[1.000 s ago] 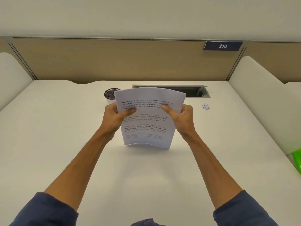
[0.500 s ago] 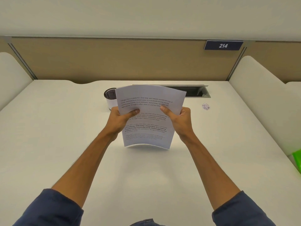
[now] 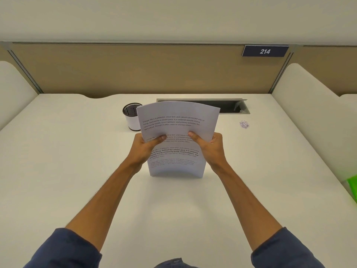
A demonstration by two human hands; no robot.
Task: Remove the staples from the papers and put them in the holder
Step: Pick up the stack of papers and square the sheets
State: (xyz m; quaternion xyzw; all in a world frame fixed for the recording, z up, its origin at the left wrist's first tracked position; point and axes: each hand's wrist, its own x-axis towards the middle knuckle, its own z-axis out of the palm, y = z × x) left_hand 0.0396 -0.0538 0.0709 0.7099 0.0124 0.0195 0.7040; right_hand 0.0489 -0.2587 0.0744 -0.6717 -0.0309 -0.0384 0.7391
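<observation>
A stack of printed white papers (image 3: 176, 120) stands upright on its bottom edge on the white desk (image 3: 77, 171), bowed slightly. My left hand (image 3: 144, 147) grips its left edge, thumb across the text. My right hand (image 3: 209, 145) grips the right edge the same way. Behind the papers at the left stands a round holder (image 3: 131, 118), black mesh above a white band, partly hidden by the sheets. A small pile of pulled staples (image 3: 244, 124) lies on the desk to the right. No staple shows on the papers.
A recessed cable slot (image 3: 229, 106) runs along the desk's back edge. A tan partition with a sign reading 214 (image 3: 264, 51) closes the back. White dividers stand at both sides. A green object (image 3: 352, 187) pokes in at the right edge.
The papers have dropped until their bottom edge meets the desk, and both hands slid slightly lower. More of the holder shows at the left.
</observation>
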